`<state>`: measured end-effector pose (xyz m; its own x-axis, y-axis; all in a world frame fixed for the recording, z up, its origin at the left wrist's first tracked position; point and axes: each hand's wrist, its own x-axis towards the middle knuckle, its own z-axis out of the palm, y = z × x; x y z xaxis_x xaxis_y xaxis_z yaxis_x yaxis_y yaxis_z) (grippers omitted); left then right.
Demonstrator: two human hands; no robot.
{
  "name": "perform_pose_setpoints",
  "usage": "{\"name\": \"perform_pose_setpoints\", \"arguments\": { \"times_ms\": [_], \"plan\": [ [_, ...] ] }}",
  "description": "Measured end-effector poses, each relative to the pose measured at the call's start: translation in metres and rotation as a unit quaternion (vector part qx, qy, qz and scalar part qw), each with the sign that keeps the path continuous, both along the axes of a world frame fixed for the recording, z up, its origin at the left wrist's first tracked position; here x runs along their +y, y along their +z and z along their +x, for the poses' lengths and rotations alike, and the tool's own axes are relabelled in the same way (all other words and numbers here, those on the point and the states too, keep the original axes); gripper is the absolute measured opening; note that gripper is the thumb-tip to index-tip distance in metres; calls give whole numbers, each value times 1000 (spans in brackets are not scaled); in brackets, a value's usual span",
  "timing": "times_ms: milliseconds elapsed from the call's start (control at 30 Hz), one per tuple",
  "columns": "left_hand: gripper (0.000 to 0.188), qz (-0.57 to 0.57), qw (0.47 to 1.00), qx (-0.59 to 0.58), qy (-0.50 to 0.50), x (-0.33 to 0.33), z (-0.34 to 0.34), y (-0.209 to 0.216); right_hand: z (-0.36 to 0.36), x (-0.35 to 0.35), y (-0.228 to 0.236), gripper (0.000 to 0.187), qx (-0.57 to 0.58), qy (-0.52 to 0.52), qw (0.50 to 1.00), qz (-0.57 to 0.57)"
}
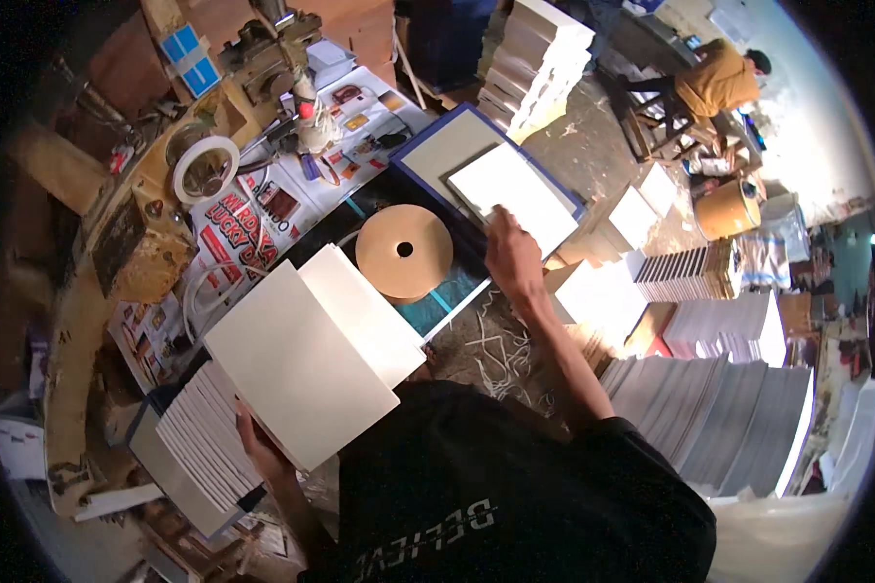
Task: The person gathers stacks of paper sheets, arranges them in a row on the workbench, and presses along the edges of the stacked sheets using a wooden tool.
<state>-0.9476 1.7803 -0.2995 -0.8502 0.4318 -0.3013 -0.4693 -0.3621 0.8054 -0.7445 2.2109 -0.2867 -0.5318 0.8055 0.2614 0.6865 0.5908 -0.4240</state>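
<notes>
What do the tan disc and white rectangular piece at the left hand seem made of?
Tan disc: matte, possibly cardboard or wound paper; its even face shows no glare. White rectangular piece at the left hand: likely smooth paper or card, crisp-edged.

A dark worktop [472, 255] with teal stripes, spread with colourful printed sheets [284, 231] at 10 o'clock. At the centre of the clock, a flat tan roll [379, 267] with a dark middle hole. At 1 o'clock, a blue-edged board [447, 146]. Beyond the worktop, at 5 o'clock, loose pale strips [494, 365] litter the brown floor [457, 358].
</notes>
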Motion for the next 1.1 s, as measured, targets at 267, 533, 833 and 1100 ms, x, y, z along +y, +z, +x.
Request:
{"name": "perform_pose_setpoints", "arguments": {
  "times_ms": [267,533,833,1100],
  "plan": [
    [55,-146,977,148,-51,11,3,32,-64,-137,123,31,65,287,821,-489],
    [53,-262,950,155,-67,41,12,87,3,-6,96,49,276,232,797,-485],
    [49,-63,996,-10,-69,-5,-3,21,80,171,17,34,-5,65,980,-190],
    [54,-54,994,73,-60,27,0,66,-70,-132,105,31,81,295,835,-458]
  ]
}}
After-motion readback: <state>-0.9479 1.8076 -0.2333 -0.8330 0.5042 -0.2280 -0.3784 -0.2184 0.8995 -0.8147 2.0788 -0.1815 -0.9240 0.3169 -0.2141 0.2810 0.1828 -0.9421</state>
